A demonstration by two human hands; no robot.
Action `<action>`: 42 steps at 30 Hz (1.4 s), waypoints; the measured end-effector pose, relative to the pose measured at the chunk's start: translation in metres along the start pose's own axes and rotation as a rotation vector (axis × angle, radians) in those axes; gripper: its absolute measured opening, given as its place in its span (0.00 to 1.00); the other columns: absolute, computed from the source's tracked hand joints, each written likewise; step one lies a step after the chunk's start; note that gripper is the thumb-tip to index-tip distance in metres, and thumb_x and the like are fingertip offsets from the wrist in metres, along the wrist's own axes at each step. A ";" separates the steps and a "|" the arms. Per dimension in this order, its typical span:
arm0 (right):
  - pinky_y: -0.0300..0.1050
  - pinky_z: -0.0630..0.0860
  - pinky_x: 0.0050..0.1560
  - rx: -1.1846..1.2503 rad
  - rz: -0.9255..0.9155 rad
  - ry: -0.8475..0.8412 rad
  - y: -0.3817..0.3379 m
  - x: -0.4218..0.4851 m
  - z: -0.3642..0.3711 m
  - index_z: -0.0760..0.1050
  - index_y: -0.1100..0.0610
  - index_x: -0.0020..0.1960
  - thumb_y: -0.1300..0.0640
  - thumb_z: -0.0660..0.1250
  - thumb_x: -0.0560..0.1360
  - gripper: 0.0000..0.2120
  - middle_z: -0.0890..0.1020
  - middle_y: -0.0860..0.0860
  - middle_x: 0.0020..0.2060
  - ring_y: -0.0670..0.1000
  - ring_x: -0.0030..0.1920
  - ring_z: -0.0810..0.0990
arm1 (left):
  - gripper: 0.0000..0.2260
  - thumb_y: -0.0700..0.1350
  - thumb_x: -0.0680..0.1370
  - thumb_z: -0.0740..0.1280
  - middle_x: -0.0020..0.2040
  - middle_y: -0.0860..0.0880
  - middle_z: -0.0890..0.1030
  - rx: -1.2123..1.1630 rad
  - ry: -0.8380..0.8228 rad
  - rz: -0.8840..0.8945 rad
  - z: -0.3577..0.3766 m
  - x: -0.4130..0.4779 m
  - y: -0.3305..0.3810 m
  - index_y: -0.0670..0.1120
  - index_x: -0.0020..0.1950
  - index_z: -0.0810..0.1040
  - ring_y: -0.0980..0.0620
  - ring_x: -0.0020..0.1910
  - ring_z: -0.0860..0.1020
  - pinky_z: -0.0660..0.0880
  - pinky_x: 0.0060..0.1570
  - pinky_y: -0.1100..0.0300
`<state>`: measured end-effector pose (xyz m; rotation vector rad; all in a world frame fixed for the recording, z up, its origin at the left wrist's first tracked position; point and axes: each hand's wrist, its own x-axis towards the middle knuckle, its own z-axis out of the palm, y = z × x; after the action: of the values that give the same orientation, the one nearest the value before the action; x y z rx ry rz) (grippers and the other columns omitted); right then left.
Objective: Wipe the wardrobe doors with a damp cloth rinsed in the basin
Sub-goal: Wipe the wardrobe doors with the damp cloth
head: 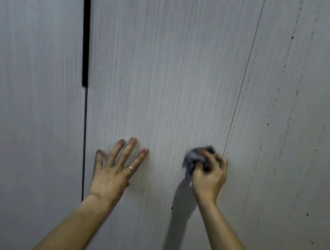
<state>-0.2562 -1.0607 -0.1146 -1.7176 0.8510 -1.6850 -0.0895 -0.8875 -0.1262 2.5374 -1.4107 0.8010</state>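
on the wardrobe door [167,71], left hand [113,170] splayed flat (ringed), right hand [208,178] gripping cloth [192,158].

No readable text, labels, brand marks, numbers or signs in the head view. The wardrobe doors [169,61] show only pale vertical grain and scattered dark specks toward the right; none of these form characters. The cloth [194,158] carries no visible print or tag, though it is motion-blurred. The ring [130,167] on the left hand shows no legible engraving at this sharpness.
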 end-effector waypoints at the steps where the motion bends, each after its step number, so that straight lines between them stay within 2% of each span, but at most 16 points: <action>1: 0.35 0.70 0.58 -0.033 0.037 -0.038 0.017 -0.020 -0.004 0.81 0.55 0.54 0.69 0.71 0.74 0.13 0.69 0.45 0.56 0.52 0.57 0.75 | 0.55 0.45 0.78 0.70 0.72 0.51 0.20 0.002 0.002 -0.005 -0.002 -0.001 0.001 0.62 0.70 0.19 0.49 0.64 0.13 0.45 0.72 0.31; 4: 0.33 0.71 0.53 -0.097 0.075 -0.156 0.039 -0.045 -0.012 0.79 0.51 0.46 0.71 0.71 0.72 0.15 0.69 0.46 0.51 0.56 0.55 0.77 | 0.55 0.45 0.79 0.70 0.73 0.51 0.20 -0.008 -0.004 -0.014 -0.004 -0.002 0.003 0.62 0.69 0.18 0.49 0.63 0.12 0.44 0.73 0.31; 6: 0.36 0.72 0.54 -0.099 0.068 -0.196 0.022 -0.024 -0.013 0.78 0.52 0.46 0.69 0.69 0.74 0.12 0.69 0.49 0.54 0.56 0.56 0.77 | 0.55 0.46 0.78 0.70 0.73 0.51 0.21 -0.011 -0.012 -0.002 -0.004 -0.001 0.001 0.62 0.70 0.19 0.49 0.62 0.12 0.45 0.73 0.31; 9: 0.24 0.67 0.52 -0.011 -0.026 -0.115 -0.034 0.034 -0.011 0.79 0.52 0.51 0.68 0.67 0.76 0.11 0.66 0.49 0.57 0.49 0.56 0.72 | 0.57 0.47 0.74 0.75 0.77 0.52 0.28 -0.025 0.060 0.008 -0.001 -0.001 -0.001 0.63 0.74 0.25 0.48 0.71 0.20 0.49 0.72 0.29; 13: 0.17 0.64 0.49 0.084 -0.124 0.019 -0.068 0.066 -0.002 0.81 0.52 0.52 0.69 0.66 0.74 0.15 0.67 0.50 0.56 0.45 0.53 0.70 | 0.53 0.50 0.77 0.71 0.75 0.51 0.25 0.006 0.017 0.004 0.000 -0.001 -0.001 0.62 0.73 0.24 0.44 0.74 0.27 0.48 0.74 0.31; 18: 0.19 0.65 0.51 0.030 -0.143 0.003 0.014 -0.024 0.016 0.84 0.57 0.49 0.71 0.69 0.71 0.13 0.69 0.51 0.54 0.45 0.53 0.72 | 0.51 0.50 0.72 0.77 0.80 0.51 0.37 0.001 0.167 0.069 0.014 -0.005 -0.010 0.60 0.81 0.41 0.45 0.78 0.40 0.55 0.72 0.29; 20: 0.21 0.67 0.52 -0.012 -0.124 -0.042 0.053 -0.070 0.022 0.84 0.59 0.47 0.73 0.70 0.70 0.13 0.70 0.51 0.54 0.41 0.51 0.72 | 0.48 0.52 0.72 0.76 0.82 0.49 0.43 0.020 0.231 0.101 0.026 -0.012 -0.019 0.58 0.82 0.47 0.45 0.79 0.44 0.52 0.72 0.30; 23: 0.30 0.73 0.53 -0.083 -0.049 -0.188 0.096 -0.138 0.024 0.84 0.59 0.46 0.74 0.70 0.70 0.12 0.71 0.49 0.51 0.35 0.46 0.70 | 0.46 0.52 0.74 0.74 0.82 0.47 0.46 -0.016 0.337 0.054 0.059 -0.040 -0.037 0.57 0.82 0.46 0.47 0.80 0.41 0.41 0.76 0.38; 25: 0.29 0.73 0.53 -0.120 -0.002 -0.233 0.108 -0.163 0.024 0.83 0.62 0.46 0.74 0.70 0.71 0.10 0.69 0.46 0.49 0.34 0.45 0.71 | 0.46 0.51 0.74 0.74 0.82 0.45 0.48 -0.052 0.395 0.025 0.082 -0.066 -0.050 0.56 0.82 0.45 0.46 0.81 0.41 0.39 0.76 0.41; 29: 0.43 0.74 0.60 -0.131 0.037 -0.182 0.079 -0.141 0.036 0.83 0.57 0.51 0.70 0.70 0.74 0.11 0.67 0.51 0.53 0.49 0.52 0.73 | 0.47 0.51 0.73 0.75 0.81 0.44 0.49 -0.049 0.371 -0.011 0.120 -0.099 -0.079 0.52 0.82 0.47 0.47 0.81 0.42 0.42 0.76 0.39; 32: 0.34 0.73 0.57 -0.028 -0.164 -0.116 0.026 -0.115 0.067 0.82 0.50 0.55 0.66 0.70 0.75 0.15 0.67 0.51 0.53 0.48 0.52 0.73 | 0.47 0.53 0.73 0.75 0.82 0.46 0.45 -0.104 0.274 -0.145 0.145 -0.113 -0.092 0.51 0.82 0.47 0.49 0.80 0.38 0.44 0.76 0.37; 34: 0.28 0.70 0.55 -0.003 -0.331 -0.091 0.004 -0.115 0.093 0.83 0.53 0.56 0.65 0.70 0.73 0.14 0.68 0.53 0.53 0.47 0.52 0.72 | 0.47 0.54 0.73 0.75 0.82 0.47 0.45 -0.095 0.271 -0.158 0.158 -0.118 -0.092 0.51 0.82 0.47 0.49 0.80 0.39 0.45 0.76 0.36; 36: 0.33 0.72 0.56 -0.041 -0.481 -0.194 0.009 -0.135 0.121 0.83 0.55 0.57 0.64 0.71 0.72 0.15 0.71 0.58 0.53 0.50 0.53 0.74 | 0.48 0.55 0.73 0.75 0.82 0.47 0.44 -0.078 0.272 -0.145 0.168 -0.117 -0.096 0.51 0.82 0.46 0.48 0.80 0.39 0.44 0.76 0.36; 38: 0.46 0.77 0.53 -0.184 -0.564 -0.462 0.043 -0.175 0.134 0.82 0.54 0.58 0.64 0.73 0.72 0.16 0.73 0.59 0.56 0.56 0.54 0.75 | 0.48 0.57 0.73 0.73 0.82 0.49 0.42 -0.077 0.276 -0.127 0.172 -0.115 -0.102 0.53 0.82 0.45 0.49 0.80 0.39 0.41 0.76 0.37; 40: 0.56 0.80 0.50 -0.345 -0.630 -0.744 0.084 -0.214 0.127 0.81 0.50 0.57 0.63 0.75 0.71 0.17 0.69 0.55 0.57 0.59 0.56 0.73 | 0.47 0.59 0.73 0.72 0.82 0.50 0.40 -0.055 0.289 -0.095 0.173 -0.118 -0.108 0.53 0.82 0.45 0.49 0.80 0.39 0.42 0.75 0.34; 42: 0.58 0.79 0.53 -0.520 -0.740 -0.901 0.104 -0.231 0.113 0.82 0.51 0.56 0.62 0.75 0.72 0.14 0.65 0.51 0.56 0.58 0.61 0.69 | 0.48 0.58 0.72 0.73 0.82 0.50 0.40 -0.037 0.307 -0.053 0.172 -0.122 -0.115 0.52 0.82 0.46 0.49 0.81 0.40 0.46 0.73 0.31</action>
<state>-0.1476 -0.9500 -0.3445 -3.0406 0.2041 -0.8184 0.0195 -0.7940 -0.3184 2.2909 -1.2421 1.0877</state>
